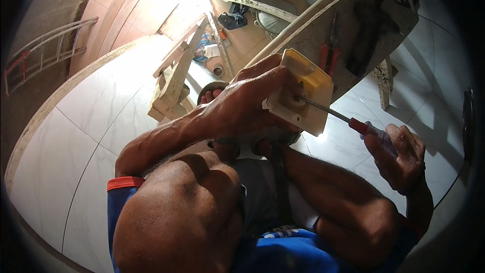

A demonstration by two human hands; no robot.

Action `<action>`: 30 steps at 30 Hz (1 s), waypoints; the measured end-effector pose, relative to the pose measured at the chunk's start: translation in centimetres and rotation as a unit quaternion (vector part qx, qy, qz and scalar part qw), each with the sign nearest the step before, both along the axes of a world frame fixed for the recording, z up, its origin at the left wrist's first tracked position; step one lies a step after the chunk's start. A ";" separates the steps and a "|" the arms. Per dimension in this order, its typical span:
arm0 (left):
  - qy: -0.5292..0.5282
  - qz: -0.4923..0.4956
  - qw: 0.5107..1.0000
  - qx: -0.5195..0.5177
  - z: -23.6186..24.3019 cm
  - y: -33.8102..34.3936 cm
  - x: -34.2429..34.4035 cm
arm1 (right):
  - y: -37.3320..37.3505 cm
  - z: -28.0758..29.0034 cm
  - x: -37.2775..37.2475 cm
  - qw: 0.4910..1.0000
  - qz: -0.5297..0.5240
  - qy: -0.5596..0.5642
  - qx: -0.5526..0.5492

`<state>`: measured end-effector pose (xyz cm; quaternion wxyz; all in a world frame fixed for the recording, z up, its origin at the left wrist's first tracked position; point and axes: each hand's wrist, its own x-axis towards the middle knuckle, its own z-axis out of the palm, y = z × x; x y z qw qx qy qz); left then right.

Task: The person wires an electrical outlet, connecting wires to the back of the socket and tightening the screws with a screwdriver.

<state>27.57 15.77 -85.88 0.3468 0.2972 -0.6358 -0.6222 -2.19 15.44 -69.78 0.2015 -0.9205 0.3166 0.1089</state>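
My left hand [252, 88] grips a cream plastic box [319, 108], open-faced and shaped like an electrical back box, held tilted above my knees. Its inside looks yellow where light comes through. My right hand [399, 156] is closed round the clear handle of a screwdriver [328, 109] with a red collar. The metal shaft points left into the box, and its tip meets a small fixing near the fingers of my left hand. Part of those fingers is hidden behind the box wall.
Beyond the box stands a worn work table [308, 35] bearing red-handled pliers [329, 53] and a dark tool [369, 35]. A wooden trestle [177, 73] stands left of it. A metal ladder-like frame [50, 50] leans at far left. Cables [203, 48] and a black bag [232, 20] lie on the floor.
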 end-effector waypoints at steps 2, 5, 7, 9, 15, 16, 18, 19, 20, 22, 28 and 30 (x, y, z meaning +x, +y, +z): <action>0.008 0.004 1.000 -0.001 0.4 0.1 0.4 | 0.1 -0.5 -0.3 0.998 -0.037 -0.041 0.041; 0.015 -0.009 1.000 -0.002 0.4 0.2 0.4 | -0.5 -0.2 0.8 0.984 -0.100 -0.072 0.129; 0.012 -0.017 1.000 -0.001 0.3 0.5 0.5 | -0.5 -0.5 1.2 0.970 -0.143 -0.101 0.167; 0.002 -0.023 1.000 -0.006 0.4 0.8 0.7 | -0.4 -0.9 1.3 0.954 -0.178 -0.130 0.206; -0.031 0.000 0.994 -0.107 0.3 0.6 0.8 | 0.4 -1.5 0.2 0.797 -0.400 -0.135 0.432; -0.034 0.010 0.990 -0.134 0.2 0.5 0.7 | 0.1 -1.1 0.1 0.716 -0.483 -0.087 0.496; -0.037 0.005 0.990 -0.137 -0.2 0.5 0.5 | -0.2 -0.6 0.3 0.593 -0.574 -0.043 0.563; -0.037 0.002 0.990 -0.139 -0.4 0.5 0.3 | -0.2 -0.4 0.3 0.563 -0.591 -0.048 0.576; -0.041 0.003 0.991 -0.124 -0.1 0.6 0.6 | -0.5 -1.1 0.3 0.536 -0.591 -0.062 0.600; -0.052 0.005 0.994 -0.093 0.5 0.7 1.2 | -0.9 -2.1 0.8 0.649 -0.512 -0.143 0.544; 0.022 0.025 0.999 -0.035 0.2 -0.4 0.1 | -1.0 -0.5 0.3 0.962 -0.181 -0.105 0.175; 0.001 0.038 0.998 -0.052 0.4 -0.1 0.0 | -0.7 -0.9 0.2 0.998 -0.051 -0.026 0.004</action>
